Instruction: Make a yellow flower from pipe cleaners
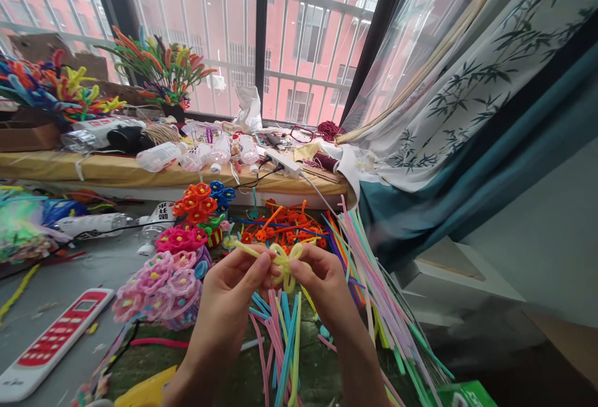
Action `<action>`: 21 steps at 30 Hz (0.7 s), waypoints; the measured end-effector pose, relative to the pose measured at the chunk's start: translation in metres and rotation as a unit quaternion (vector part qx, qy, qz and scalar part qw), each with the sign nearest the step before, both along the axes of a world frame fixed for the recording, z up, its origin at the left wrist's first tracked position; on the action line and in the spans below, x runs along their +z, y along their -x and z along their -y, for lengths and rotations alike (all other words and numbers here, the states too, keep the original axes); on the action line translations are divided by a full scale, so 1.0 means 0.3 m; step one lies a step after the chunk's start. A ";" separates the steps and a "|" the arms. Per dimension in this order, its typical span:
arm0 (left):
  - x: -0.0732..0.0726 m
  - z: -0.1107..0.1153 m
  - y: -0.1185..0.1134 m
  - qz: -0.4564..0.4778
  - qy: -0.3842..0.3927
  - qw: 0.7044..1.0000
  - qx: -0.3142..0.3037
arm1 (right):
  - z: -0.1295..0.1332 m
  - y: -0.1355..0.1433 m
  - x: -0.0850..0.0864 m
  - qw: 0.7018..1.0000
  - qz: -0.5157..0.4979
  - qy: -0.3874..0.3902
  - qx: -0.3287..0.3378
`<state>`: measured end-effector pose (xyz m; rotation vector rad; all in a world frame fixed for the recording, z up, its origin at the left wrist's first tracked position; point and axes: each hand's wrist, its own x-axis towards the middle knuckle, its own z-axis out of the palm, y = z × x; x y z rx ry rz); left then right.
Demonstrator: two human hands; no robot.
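Window point(306, 36) beyond tabletop point(56, 279): our left hand point(231, 285) and right hand point(324, 279) pinch fuzzy yellow loops point(284, 262); light grip likely keeps them even.

The left hand point(233, 281) and right hand point(323, 275) pinch a yellow flower point(285, 263) of fuzzy loops; pink, blue and yellow pipe cleaners point(288, 351) lie below; pink flowers point(156, 283) stand beside the left hand; farther left lies a remote control point(58, 341); plastic bottles point(161, 156) lie along the windowsill point(107, 173).
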<state>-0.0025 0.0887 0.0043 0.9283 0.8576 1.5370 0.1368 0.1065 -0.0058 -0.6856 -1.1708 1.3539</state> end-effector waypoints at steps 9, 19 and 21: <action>0.000 0.002 0.030 -0.252 -0.072 0.965 -0.001 | 0.003 -0.001 0.007 1.000 -0.011 0.018 0.006; 0.009 0.008 0.020 -0.184 0.024 0.981 -0.053 | -0.002 -0.041 -0.017 0.997 0.052 0.044 0.021; 0.019 0.013 0.019 -0.170 0.042 0.983 -0.060 | -0.004 -0.043 -0.010 0.997 0.040 0.050 0.030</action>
